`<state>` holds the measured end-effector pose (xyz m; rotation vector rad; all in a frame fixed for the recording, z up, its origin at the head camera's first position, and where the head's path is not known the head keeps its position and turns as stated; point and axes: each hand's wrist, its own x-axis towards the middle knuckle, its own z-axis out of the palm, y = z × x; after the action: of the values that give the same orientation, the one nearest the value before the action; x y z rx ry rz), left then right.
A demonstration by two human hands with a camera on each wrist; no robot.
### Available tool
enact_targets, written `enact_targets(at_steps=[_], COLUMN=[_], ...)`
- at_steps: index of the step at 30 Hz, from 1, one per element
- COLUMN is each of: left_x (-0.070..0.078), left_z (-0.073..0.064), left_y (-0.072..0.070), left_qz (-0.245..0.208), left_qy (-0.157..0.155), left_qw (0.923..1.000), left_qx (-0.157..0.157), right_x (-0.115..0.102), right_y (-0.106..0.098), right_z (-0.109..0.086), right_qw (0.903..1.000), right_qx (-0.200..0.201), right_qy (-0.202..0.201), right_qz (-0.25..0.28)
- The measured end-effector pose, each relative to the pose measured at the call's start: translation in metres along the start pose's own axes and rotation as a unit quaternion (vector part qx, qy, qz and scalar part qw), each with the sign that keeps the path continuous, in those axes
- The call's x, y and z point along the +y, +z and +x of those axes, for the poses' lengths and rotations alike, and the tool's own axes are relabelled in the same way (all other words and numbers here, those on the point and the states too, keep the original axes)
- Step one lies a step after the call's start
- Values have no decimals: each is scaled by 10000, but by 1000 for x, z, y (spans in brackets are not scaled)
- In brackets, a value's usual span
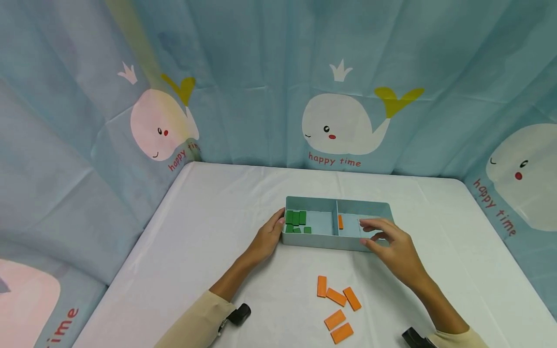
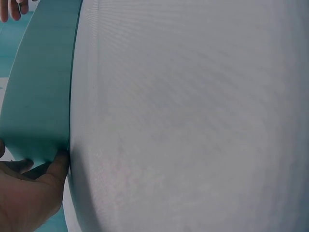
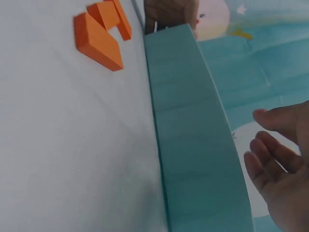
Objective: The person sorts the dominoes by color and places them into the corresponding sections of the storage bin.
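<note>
A shallow teal box [image 1: 304, 240] with a divider [image 1: 335, 218] lies on the table. Several green blocks [image 1: 296, 218] sit at the left of its left compartment. In the right compartment, one orange block [image 1: 341, 222] lies close to the divider. My left hand [image 1: 264, 240] holds the box's left end, its fingers against the end wall in the left wrist view. Over the right compartment hovers my right hand [image 1: 398, 246], fingers loosely bent and thumb apart. Nothing shows between them in the right wrist view [image 3: 280, 159]. Several orange blocks [image 1: 336, 297] lie on the table in front of the box.
A white cloth covers the table [image 1: 226, 203]. Behind and beside it hangs a blue curtain [image 1: 261, 121] printed with whales. Small black devices, one [image 1: 240, 314] at the left sleeve and another [image 1: 415, 337] at the right, are worn at the wrists.
</note>
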<state>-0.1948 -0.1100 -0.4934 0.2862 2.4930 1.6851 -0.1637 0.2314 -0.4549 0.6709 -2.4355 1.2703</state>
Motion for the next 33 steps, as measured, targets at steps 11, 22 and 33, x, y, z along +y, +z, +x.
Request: enact_targets(at_steps=[11, 22, 33], left_x=[-1, -1, 1], left_z=[0, 0, 0], left_y=[0, 0, -1], left_qz=[-45, -65, -44], left_qy=[25, 20, 8], left_qw=[10000, 10000, 10000], left_qx=[6, -19, -40], right_x=[-15, -10, -7], right_y=[2, 6, 8], right_z=[-24, -45, -60], right_qw=[9971, 9874, 9749], right_qx=[-507, -1195, -1870], right_qy=[84, 640, 693], right_qz=[561, 817, 988])
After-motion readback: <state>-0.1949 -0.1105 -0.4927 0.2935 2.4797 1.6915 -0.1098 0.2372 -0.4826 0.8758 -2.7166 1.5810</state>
